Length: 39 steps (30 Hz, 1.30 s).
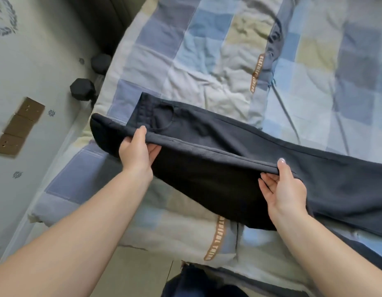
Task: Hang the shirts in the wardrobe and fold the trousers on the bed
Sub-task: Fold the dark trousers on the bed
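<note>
Patchwork quilt in blue, grey and cream squares (207, 50) covers the bed. Long dark grey trousers (260, 146) lie across it, near edge lifted. Left hand (137, 150) pinches that edge by the waistband; right hand (283, 187) pinches it further along the leg.

Both hands, L (137, 150) & R (284, 187), pinch dark trousers (228, 144) over bed (207, 61).

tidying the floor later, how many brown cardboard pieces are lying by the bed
3, in a row on the floor left of the bed: the far cardboard piece, the middle one and the near one. More may lie outside the view.
</note>
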### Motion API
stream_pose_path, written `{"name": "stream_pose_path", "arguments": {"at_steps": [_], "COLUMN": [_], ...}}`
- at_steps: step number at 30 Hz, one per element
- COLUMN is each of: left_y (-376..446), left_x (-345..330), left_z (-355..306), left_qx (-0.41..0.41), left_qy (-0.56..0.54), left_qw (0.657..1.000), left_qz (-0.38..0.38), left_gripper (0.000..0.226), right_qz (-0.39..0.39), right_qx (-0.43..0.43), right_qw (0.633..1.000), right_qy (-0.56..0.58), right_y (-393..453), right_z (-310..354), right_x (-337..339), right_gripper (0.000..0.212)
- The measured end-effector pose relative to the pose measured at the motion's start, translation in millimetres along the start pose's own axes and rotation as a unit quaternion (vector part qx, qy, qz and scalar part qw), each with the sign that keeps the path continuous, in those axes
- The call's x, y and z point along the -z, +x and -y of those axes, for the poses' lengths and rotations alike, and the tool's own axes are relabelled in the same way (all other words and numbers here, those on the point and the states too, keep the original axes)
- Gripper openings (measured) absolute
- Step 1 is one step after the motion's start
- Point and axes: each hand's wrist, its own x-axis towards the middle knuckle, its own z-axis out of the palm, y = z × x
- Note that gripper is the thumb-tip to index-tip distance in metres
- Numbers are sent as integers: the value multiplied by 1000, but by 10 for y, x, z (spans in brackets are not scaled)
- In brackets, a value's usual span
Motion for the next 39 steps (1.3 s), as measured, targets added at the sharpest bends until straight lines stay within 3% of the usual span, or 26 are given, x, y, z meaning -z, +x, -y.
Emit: {"name": "stream_pose_path", "arguments": {"at_steps": [7, 15, 17, 22, 25, 27, 30, 32, 39], "left_y": [787, 1485, 1615, 1751, 1672, 1526, 1169, 879, -386], "left_x": [-800, -1180, -1219, -1224, -1188, -1159, -1160, -1181, -1346], "left_z": [68, 242, 276, 384, 465, 527, 670, 806, 1602], "left_qx": [22, 44, 57, 104, 46, -9, -48, -46, 4], "left_qy": [88, 123, 135, 192, 206, 240, 273, 288, 327], "left_qw": [994, 990, 988, 971, 973, 968, 955, 944, 905], "left_qz": [62, 55, 54, 97, 89, 76, 108, 155, 270], "left_gripper": [16, 20, 25, 28, 48, 49, 25, 13, 14], "right_qz": [-32, -33, -10, 101, 124, 125, 111, 97, 40], "right_qx": [31, 39, 21, -43, -9, 14, 22, 24, 47], "right_qw": [999, 997, 996, 978, 974, 975, 977, 976, 965], "right_qy": [-18, -56, -81, -180, -188, -182, -178, -191, -257], "right_y": [901, 1628, 1757, 1948, 1869, 1766, 1577, 1473, 1368], "right_z": [231, 253, 229, 172, 174, 190, 239, 293, 721], "right_x": [-566, -1080, -1154, -1141, -1071, -954, -594, -255, 1364], "right_gripper": [17, 17, 20, 48, 31, 13, 11, 11, 12]}}
